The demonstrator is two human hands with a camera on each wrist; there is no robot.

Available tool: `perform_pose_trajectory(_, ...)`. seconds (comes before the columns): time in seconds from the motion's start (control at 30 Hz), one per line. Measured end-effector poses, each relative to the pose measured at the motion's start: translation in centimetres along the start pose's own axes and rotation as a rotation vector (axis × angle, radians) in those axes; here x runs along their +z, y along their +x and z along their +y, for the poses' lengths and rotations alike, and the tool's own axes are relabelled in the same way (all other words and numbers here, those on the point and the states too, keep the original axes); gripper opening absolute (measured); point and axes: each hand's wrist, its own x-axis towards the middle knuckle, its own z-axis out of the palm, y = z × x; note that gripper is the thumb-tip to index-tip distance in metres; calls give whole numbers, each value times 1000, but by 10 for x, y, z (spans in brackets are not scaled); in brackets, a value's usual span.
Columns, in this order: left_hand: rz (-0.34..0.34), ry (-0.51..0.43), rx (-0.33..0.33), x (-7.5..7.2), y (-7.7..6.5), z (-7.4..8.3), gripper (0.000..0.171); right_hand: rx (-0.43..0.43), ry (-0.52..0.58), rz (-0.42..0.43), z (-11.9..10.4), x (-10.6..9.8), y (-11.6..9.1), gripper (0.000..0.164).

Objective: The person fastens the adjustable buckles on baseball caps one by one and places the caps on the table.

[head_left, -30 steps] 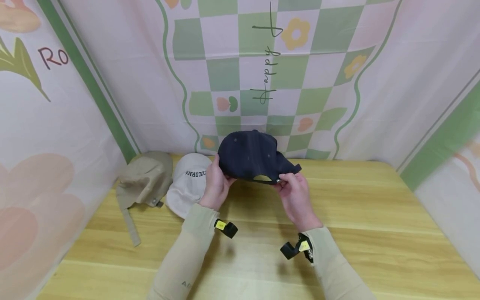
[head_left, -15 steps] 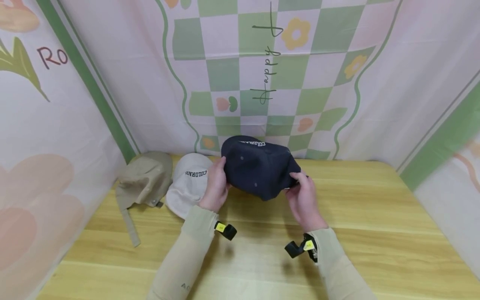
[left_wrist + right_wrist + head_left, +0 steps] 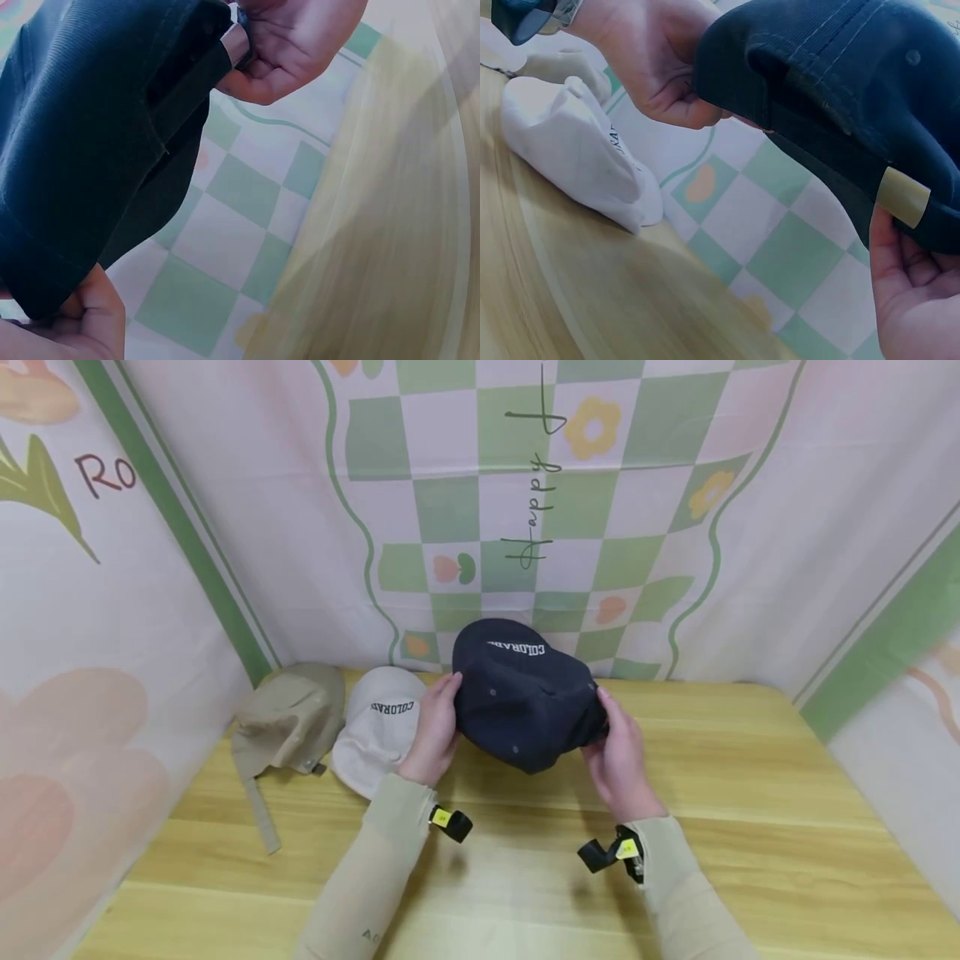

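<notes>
A navy baseball cap (image 3: 525, 702) with white "COLORAD" lettering is held up above the table, its brim toward the back wall. My left hand (image 3: 433, 727) grips its left side, thumb on the outside. On the right side, my right hand (image 3: 619, 756) holds the cap's edge. In the right wrist view, the right fingers (image 3: 889, 251) pinch the back strap beside a metal buckle (image 3: 904, 196). The strap and back opening of the cap (image 3: 82, 127) also show in the left wrist view.
Left of the cap, a white cap (image 3: 378, 727) with dark lettering lies on the wooden table (image 3: 750, 810). Beside it sits a beige cap (image 3: 288, 718) with a loose strap hanging forward. A patterned cloth (image 3: 442, 502) covers the back wall.
The navy cap has tipped over so its lettered front now faces up, and it has swung slightly right. My right hand has moved right with it.
</notes>
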Motion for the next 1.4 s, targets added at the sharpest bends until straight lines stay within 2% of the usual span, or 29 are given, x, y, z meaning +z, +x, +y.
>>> perform_pose_trajectory(0.33, -37, 73, 46, 4, -1, 1, 42, 40, 1, 6, -8, -5, -2, 28)
perform_pose_trajectory(0.53, -49, 160, 43, 7, -1, 1, 49, 59, 21, 8, -11, -8, -1, 28)
perform_pose_trajectory(0.7, -51, 257, 40, 6, -1, 0, 47, 38, -26, 53, -14, -9, 1, 26)
perform_pose_trajectory(0.83, -31, 323, 62, 3, -1, -2, 43, 15, -70, 85, -15, -9, 0, 23)
perform_pose_trajectory(0.97, 47, 354, 117, 3, 1, -4, 38, 5, -88, 68, -15, -11, 0, 26)
perform_pose_trajectory(1.13, 126, 311, 157, 3, 2, -5, 33, -10, -125, 37, -17, -12, 0, 30)
perform_pose_trajectory(1.27, 156, 238, 176, 6, -1, -2, 28, -5, -146, 12, -18, -11, 1, 33)
perform_pose_trajectory(1.4, 172, 212, 181, 2, 2, -7, 26, 2, -165, 7, -18, -11, 2, 33)
